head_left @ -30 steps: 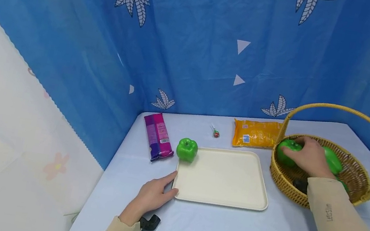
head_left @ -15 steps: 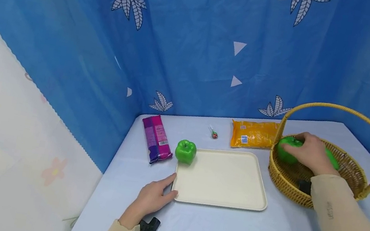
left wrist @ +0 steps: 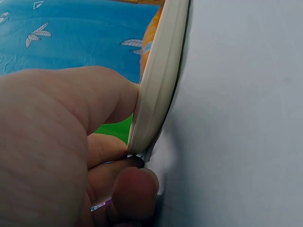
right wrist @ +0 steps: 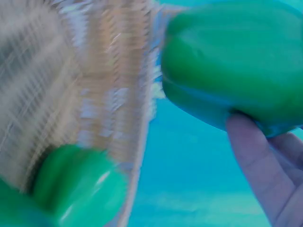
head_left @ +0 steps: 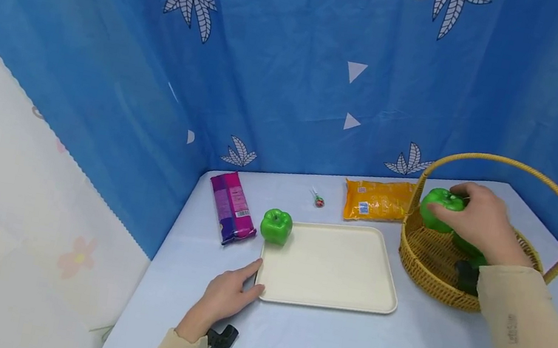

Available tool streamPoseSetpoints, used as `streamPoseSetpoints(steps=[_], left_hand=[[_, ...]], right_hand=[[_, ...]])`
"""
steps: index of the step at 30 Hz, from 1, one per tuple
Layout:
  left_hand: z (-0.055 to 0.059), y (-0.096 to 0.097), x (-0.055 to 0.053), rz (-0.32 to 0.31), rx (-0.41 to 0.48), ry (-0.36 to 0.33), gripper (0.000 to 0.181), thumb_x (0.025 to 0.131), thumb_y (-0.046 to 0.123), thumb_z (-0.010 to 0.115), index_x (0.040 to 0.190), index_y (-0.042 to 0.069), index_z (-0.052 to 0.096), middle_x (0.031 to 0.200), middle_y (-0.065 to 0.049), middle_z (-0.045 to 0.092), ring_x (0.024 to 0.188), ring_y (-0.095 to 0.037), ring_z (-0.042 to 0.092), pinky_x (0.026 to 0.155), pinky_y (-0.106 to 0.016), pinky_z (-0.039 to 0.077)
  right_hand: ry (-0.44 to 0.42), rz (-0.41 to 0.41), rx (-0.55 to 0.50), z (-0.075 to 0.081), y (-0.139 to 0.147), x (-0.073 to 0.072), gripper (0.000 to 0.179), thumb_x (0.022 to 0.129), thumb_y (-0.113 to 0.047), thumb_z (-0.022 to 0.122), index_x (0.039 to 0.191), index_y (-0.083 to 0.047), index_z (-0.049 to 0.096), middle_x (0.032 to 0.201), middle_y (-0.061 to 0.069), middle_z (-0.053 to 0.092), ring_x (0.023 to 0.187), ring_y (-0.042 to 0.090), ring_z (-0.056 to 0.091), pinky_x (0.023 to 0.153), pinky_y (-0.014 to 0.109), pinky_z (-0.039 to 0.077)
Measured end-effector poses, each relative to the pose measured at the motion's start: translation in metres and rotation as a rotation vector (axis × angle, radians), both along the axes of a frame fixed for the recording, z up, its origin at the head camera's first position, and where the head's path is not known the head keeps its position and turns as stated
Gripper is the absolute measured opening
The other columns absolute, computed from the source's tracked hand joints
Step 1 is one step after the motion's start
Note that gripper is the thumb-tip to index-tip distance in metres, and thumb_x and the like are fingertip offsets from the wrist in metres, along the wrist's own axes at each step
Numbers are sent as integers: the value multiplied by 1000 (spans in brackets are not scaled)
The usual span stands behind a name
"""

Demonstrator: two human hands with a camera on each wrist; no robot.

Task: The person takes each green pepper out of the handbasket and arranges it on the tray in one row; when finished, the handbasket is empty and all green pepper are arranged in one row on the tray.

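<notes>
My right hand [head_left: 483, 224] holds a green bell pepper [head_left: 438, 209] above the left part of the wicker basket [head_left: 430, 279]. In the right wrist view the fingers press the lower side of this pepper [right wrist: 236, 61]. Another green vegetable [right wrist: 80, 184] lies lower down, in the basket. My left hand [head_left: 224, 295] holds the cream tray [head_left: 329, 269] at its near left corner. Close up in the left wrist view, the thumb meets the rim [left wrist: 158, 90] and fingertips lie at its underside. A second green bell pepper [head_left: 276, 226] sits at the tray's far left corner.
A purple and pink packet [head_left: 233, 207] lies left of the tray. Behind the tray are a small lollipop [head_left: 318, 199] and an orange packet [head_left: 376, 201] close by the basket. The basket's tall handle [head_left: 513, 162] arches over it. A blue curtain [head_left: 295, 78] hangs behind the table.
My right hand has lifted the bell pepper up from inside the basket, uncovering more of the basket floor. My left hand stays at the tray's corner.
</notes>
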State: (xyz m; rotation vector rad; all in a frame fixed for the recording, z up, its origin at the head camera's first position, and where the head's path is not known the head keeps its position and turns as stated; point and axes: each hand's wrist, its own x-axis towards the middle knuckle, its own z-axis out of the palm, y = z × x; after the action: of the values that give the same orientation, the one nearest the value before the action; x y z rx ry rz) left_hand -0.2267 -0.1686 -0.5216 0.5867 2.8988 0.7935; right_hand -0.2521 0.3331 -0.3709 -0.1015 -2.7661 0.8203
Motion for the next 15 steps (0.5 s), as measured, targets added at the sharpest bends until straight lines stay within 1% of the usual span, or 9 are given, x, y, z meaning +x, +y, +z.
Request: streamPoseSetpoints(steps=[4, 7, 9, 15], left_hand=[[0, -1, -1, -8, -1, 3, 68, 100, 51, 59, 158, 20, 44, 145, -8, 63, 127, -33, 64, 99, -53, 53], [0, -1, -2, -8, 0, 7, 67, 100, 52, 59, 158, 20, 44, 143, -9, 64, 126, -33, 64, 98, -54, 54], [0, -1, -2, -4, 1, 7, 67, 100, 51, 60, 158, 20, 45, 143, -10, 64, 126, -33, 65, 97, -54, 54], [1, -1, -1, -2, 10, 0, 67, 100, 50, 60, 158, 21, 45, 144, -9, 63, 127, -33, 64, 99, -54, 53]], right_hand=[[-16, 76, -14, 7, -26, 4, 89, 90, -64, 69, 141, 7, 51, 128, 32, 55, 106, 46, 56, 81, 58, 54], [-34, 134, -56, 6, -52, 1, 88, 90, -63, 69, 142, 5, 50, 132, 30, 54, 111, 45, 56, 88, 59, 53], [-41, 164, -85, 0, -71, -4, 85, 90, -61, 70, 143, 3, 51, 133, 27, 55, 113, 43, 56, 90, 58, 53], [-25, 272, -117, -30, -133, -22, 67, 90, -45, 77, 137, -1, 57, 130, 21, 59, 111, 37, 58, 91, 53, 55]])
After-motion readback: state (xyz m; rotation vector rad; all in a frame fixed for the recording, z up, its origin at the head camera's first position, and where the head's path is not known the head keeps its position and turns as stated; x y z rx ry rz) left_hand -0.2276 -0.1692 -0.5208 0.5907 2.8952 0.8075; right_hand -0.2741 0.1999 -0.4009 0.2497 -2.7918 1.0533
